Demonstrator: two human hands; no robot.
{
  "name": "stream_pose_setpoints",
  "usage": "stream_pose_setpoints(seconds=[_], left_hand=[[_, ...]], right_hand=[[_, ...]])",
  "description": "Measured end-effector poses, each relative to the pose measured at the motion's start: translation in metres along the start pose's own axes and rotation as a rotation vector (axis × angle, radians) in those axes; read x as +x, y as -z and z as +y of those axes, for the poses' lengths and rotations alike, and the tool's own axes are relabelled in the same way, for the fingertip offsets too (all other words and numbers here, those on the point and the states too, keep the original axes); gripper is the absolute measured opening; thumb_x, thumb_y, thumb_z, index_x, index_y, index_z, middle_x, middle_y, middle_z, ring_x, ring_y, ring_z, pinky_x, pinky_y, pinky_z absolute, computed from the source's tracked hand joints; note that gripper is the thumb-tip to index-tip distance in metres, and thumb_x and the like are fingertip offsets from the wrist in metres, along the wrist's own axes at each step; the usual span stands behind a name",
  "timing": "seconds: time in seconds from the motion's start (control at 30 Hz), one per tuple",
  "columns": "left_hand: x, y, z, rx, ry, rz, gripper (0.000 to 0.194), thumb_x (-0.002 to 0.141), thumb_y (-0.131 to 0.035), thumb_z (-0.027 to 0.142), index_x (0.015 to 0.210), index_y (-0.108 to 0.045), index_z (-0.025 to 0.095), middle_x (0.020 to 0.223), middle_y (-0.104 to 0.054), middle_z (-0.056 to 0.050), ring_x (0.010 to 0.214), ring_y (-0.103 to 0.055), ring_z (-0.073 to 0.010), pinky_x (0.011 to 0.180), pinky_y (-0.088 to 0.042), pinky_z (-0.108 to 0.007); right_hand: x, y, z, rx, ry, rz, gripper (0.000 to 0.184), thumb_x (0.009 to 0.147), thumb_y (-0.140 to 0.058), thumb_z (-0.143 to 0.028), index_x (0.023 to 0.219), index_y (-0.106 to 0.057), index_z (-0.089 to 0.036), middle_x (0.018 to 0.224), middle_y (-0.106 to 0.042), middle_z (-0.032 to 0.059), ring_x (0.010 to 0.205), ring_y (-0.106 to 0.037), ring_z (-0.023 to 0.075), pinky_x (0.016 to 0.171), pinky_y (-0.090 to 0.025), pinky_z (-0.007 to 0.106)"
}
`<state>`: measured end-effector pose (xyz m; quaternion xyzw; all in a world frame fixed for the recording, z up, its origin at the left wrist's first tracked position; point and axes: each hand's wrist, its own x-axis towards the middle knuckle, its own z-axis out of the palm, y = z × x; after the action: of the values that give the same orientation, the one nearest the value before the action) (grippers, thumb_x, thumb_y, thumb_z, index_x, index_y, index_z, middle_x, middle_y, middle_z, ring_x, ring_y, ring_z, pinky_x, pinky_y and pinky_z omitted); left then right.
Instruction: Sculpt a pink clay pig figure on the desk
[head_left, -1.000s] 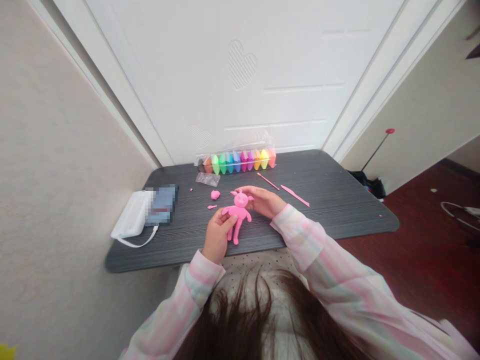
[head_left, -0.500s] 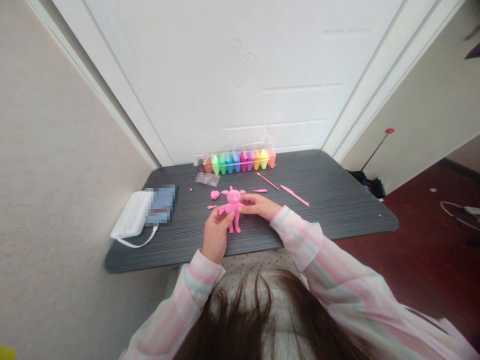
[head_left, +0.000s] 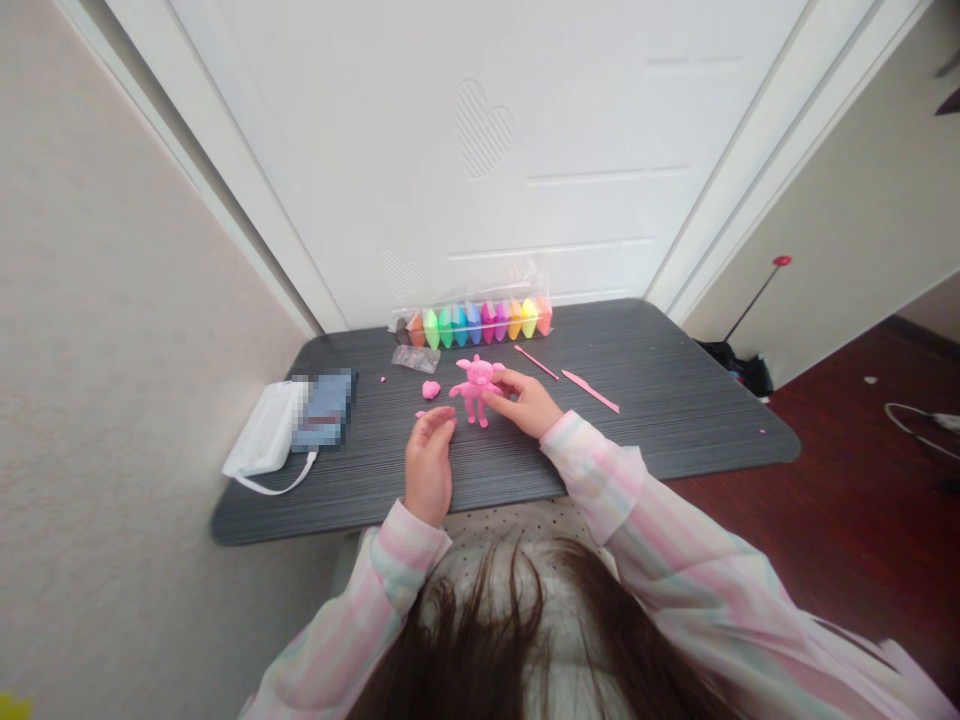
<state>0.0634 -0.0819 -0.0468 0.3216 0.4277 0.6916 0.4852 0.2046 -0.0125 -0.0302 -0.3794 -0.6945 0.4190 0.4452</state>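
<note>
Right hand (head_left: pixel 527 403): fingers gripping pink figure (head_left: pixel 477 378) by its right side, over table (head_left: pixel 660 400) centre. Left hand (head_left: pixel 429 465): fingers loosely curled, apart from figure, nearer left. Pink lump (head_left: pixel 430 390) left of figure.

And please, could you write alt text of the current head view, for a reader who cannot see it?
A person's right hand holds a small pink animal-like figure at a dark table, the left hand open beside it. Behind the figure is a wrapped row of colourful packs; two slim pink tools lie to the right.
</note>
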Motion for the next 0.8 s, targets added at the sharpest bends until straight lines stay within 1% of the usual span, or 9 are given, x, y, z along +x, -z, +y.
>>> stream_pose_setpoints(seconds=[0.13, 0.23, 0.3, 0.4, 0.47, 0.53, 0.67, 0.8], left_hand=[[0.003, 0.004, 0.001, 0.121, -0.048, -0.006, 0.017, 0.066, -0.060, 0.022, 0.082, -0.058, 0.019, 0.088, -0.058, -0.001, 0.090, -0.054, -0.0140, 0.090, -0.039, -0.033], [0.013, 0.005, 0.009, 0.248, -0.096, -0.045, 0.025, 0.063, -0.064, 0.019, 0.088, -0.057, 0.019, 0.093, -0.058, -0.003, 0.094, -0.054, -0.0153, 0.090, -0.039, -0.032], [0.024, 0.003, 0.016, 0.327, -0.109, -0.112, 0.035, 0.060, -0.067, 0.017, 0.093, -0.056, 0.020, 0.094, -0.058, -0.003, 0.094, -0.054, -0.0155, 0.089, -0.039, -0.031], [0.041, -0.001, 0.023, 0.420, -0.077, -0.251, 0.046, 0.053, -0.072, 0.014, 0.096, -0.058, 0.019, 0.088, -0.061, -0.003, 0.085, -0.057, -0.0163, 0.083, -0.043, -0.032], [0.050, -0.004, 0.024, 0.457, -0.048, -0.342, 0.045, 0.052, -0.072, 0.014, 0.096, -0.060, 0.018, 0.086, -0.063, -0.004, 0.079, -0.059, -0.0170, 0.077, -0.045, -0.032], [0.056, -0.007, 0.024, 0.469, -0.034, -0.405, 0.043, 0.054, -0.072, 0.015, 0.095, -0.061, 0.017, 0.087, -0.064, -0.005, 0.077, -0.059, -0.0172, 0.074, -0.046, -0.031], [0.062, -0.008, 0.024, 0.439, -0.038, -0.458, 0.037, 0.057, -0.071, 0.018, 0.093, -0.063, 0.018, 0.090, -0.066, -0.004, 0.081, -0.059, -0.0173, 0.077, -0.046, -0.030], [0.063, -0.007, 0.024, 0.382, -0.014, -0.487, 0.028, 0.060, -0.069, 0.024, 0.086, -0.064, 0.015, 0.079, -0.067, -0.004, 0.073, -0.061, -0.0180, 0.070, -0.048, -0.031]], right_hand=[[-0.002, 0.000, -0.005, -0.132, 0.050, 0.026, 0.020, 0.069, -0.059, -0.029, 0.084, -0.063, -0.016, 0.074, -0.057, 0.0016, 0.063, -0.045, 0.0124, 0.063, -0.037, 0.028], [-0.003, 0.000, -0.006, -0.187, 0.073, 0.029, 0.020, 0.071, -0.057, -0.029, 0.086, -0.063, -0.016, 0.073, -0.058, 0.0015, 0.062, -0.045, 0.0124, 0.063, -0.037, 0.028], [-0.003, 0.000, -0.006, -0.212, 0.082, 0.028, 0.020, 0.072, -0.056, -0.029, 0.087, -0.062, -0.016, 0.073, -0.058, 0.0013, 0.064, -0.046, 0.0128, 0.064, -0.037, 0.027], [-0.004, 0.000, -0.004, -0.237, 0.096, 0.021, 0.021, 0.074, -0.054, -0.029, 0.088, -0.062, -0.016, 0.073, -0.059, 0.0014, 0.065, -0.048, 0.0132, 0.064, -0.038, 0.027], [-0.004, 0.000, -0.004, -0.249, 0.105, 0.018, 0.023, 0.075, -0.053, -0.028, 0.090, -0.062, -0.014, 0.076, -0.060, 0.0025, 0.066, -0.049, 0.0137, 0.065, -0.038, 0.027], [-0.004, 0.000, -0.004, -0.260, 0.112, 0.017, 0.025, 0.075, -0.052, -0.028, 0.092, -0.061, -0.012, 0.078, -0.061, 0.0045, 0.067, -0.050, 0.0145, 0.065, -0.039, 0.028], [-0.004, 0.000, -0.006, -0.274, 0.115, 0.018, 0.026, 0.076, -0.052, -0.028, 0.094, -0.061, -0.012, 0.083, -0.063, 0.0072, 0.073, -0.053, 0.0166, 0.069, -0.040, 0.029], [-0.003, 0.000, -0.005, -0.268, 0.116, -0.028, 0.030, 0.076, -0.054, -0.028, 0.103, -0.057, -0.016, 0.096, -0.063, 0.0064, 0.082, -0.055, 0.0174, 0.075, -0.041, 0.031]])
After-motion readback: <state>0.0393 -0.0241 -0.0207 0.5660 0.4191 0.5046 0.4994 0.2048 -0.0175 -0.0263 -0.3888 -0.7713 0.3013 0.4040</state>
